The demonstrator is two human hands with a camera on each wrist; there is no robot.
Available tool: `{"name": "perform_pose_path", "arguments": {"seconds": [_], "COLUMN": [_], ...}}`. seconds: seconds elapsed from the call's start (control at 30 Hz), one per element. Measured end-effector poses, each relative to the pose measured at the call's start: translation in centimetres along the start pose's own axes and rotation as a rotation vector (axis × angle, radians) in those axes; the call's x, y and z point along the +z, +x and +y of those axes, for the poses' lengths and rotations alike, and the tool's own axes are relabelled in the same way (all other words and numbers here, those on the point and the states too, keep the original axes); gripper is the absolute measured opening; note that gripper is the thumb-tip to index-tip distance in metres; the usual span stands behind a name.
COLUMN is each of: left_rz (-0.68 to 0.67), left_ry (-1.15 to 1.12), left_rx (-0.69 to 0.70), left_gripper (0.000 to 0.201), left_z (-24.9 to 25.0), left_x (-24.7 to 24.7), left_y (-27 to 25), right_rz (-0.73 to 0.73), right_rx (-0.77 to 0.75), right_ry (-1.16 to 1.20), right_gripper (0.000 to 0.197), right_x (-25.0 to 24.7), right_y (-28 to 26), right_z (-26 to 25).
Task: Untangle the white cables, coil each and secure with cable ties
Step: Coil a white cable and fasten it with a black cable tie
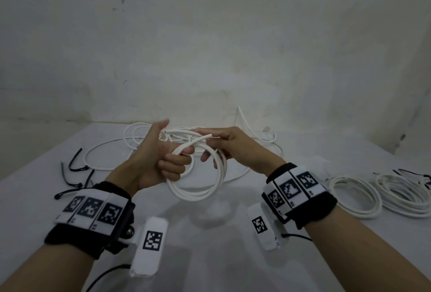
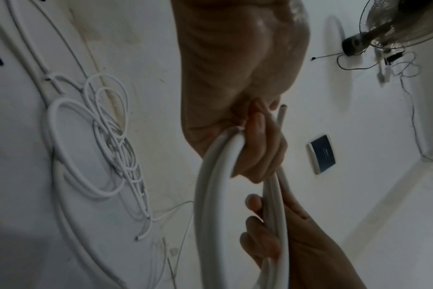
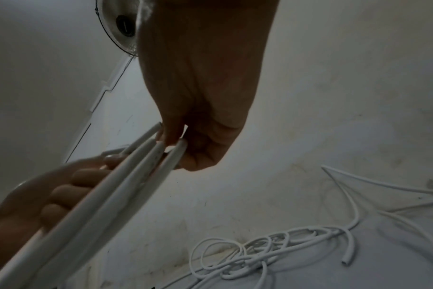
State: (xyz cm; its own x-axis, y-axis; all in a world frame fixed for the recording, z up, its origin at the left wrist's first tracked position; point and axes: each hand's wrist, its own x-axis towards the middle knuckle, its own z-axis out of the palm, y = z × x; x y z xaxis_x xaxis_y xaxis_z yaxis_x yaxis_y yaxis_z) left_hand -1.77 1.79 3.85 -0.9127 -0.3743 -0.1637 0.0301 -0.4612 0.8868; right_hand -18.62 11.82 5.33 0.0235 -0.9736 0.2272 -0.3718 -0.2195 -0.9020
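Above the table's middle I hold a thick white cable coil (image 1: 198,190) between both hands. My left hand (image 1: 173,163) has its fingers curled round the coil's left side, as the left wrist view also shows (image 2: 260,154). My right hand (image 1: 211,149) grips the coil's right side, and the cable's free end (image 1: 206,137) pokes out above its fingers. In the right wrist view the right fingers (image 3: 172,136) pinch several strands (image 3: 126,183). A loose tangle of thinner white cables (image 1: 140,134) lies on the table behind the hands.
Black cable ties (image 1: 77,170) lie on the white table (image 1: 210,256) at the left. Two coiled white cables (image 1: 356,196) (image 1: 405,195) rest at the right. A wall rises just behind the table. A fan (image 2: 396,25) shows in the left wrist view.
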Motion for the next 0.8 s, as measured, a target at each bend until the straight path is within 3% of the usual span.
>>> {"name": "perform_pose_path", "arguments": {"seconds": [0.07, 0.1, 0.27, 0.33, 0.4, 0.47, 0.57, 0.7, 0.8], "left_rz": [0.051, 0.065, 0.036, 0.045, 0.074, 0.107, 0.125, 0.132, 0.156], "left_ry": [0.036, 0.062, 0.162, 0.178, 0.198, 0.233, 0.239, 0.267, 0.287], "left_rx": [0.015, 0.018, 0.042, 0.086, 0.119, 0.138, 0.172, 0.217, 0.225], "left_gripper": [0.081, 0.080, 0.027, 0.024, 0.027, 0.031, 0.033, 0.037, 0.042], "left_z": [-0.1, 0.0, 0.1, -0.2, -0.5, -0.8, -1.2, -1.6, -1.6], "left_x": [0.3, 0.6, 1.3, 1.4, 1.5, 1.6, 2.1, 2.7, 2.6], "left_y": [0.2, 0.3, 0.1, 0.1, 0.1, 0.3, 0.5, 0.5, 0.5], "right_rz": [-0.027, -0.036, -0.084, -0.065, 0.074, 0.209, 0.092, 0.172, 0.334], "right_rx": [-0.018, -0.019, 0.017, 0.045, 0.016, -0.162, -0.322, -0.221, -0.342], "right_ry": [0.023, 0.033, 0.064, 0.108, 0.078, -0.242, -0.984, -1.102, -1.308], "right_gripper": [0.037, 0.036, 0.032, 0.033, 0.038, 0.046, 0.048, 0.019, 0.014], "right_x": [0.1, 0.1, -0.4, -0.6, -1.1, -1.4, -0.5, 0.5, 1.1], "right_y": [-0.1, -0.1, -0.6, -0.5, -0.4, -0.4, 0.0, 0.4, 0.3], "right_z": [0.0, 0.0, -0.1, 0.1, 0.4, 0.7, 1.4, 1.8, 2.3]}}
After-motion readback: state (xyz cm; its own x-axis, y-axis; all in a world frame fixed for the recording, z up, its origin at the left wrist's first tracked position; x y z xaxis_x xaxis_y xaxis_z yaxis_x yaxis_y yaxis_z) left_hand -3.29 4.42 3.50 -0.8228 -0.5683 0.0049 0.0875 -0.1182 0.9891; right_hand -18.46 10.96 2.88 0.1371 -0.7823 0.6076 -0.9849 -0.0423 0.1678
